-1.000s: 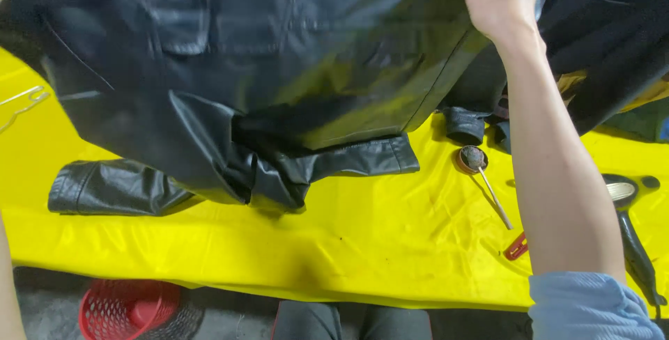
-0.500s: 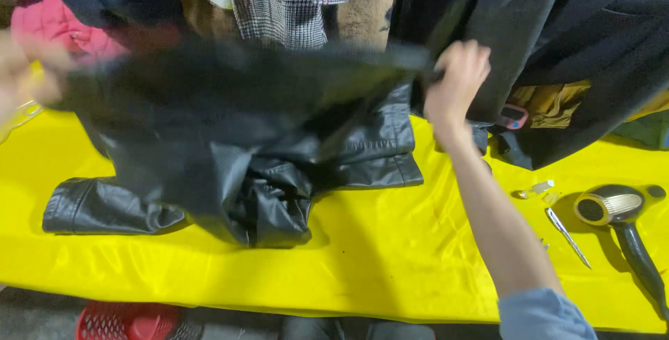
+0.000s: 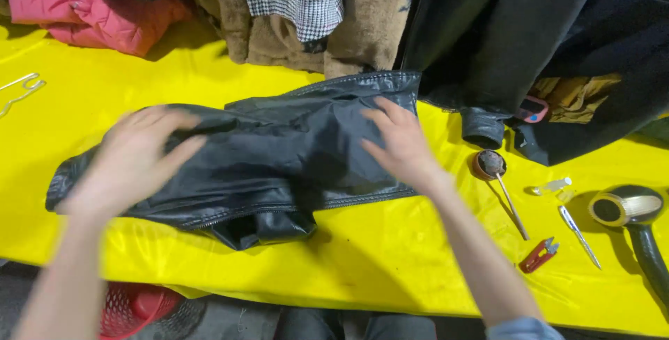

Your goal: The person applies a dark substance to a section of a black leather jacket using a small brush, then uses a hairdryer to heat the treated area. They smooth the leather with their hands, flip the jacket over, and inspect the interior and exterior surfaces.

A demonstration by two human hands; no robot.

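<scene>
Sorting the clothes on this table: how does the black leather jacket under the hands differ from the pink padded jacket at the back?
The black leather jacket is smooth and shiny; the pink padded jacket is matte and quilted. The black one lies spread flat on the yellow cloth with the left hand and right hand pressed on it; the pink one sits bunched in the far pile, untouched. Both rest on the same yellow cloth.

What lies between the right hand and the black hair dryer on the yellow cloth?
In the head view: a round brown brush with thin handle, a small clear tube, red snips and a slim metal tool.
</scene>
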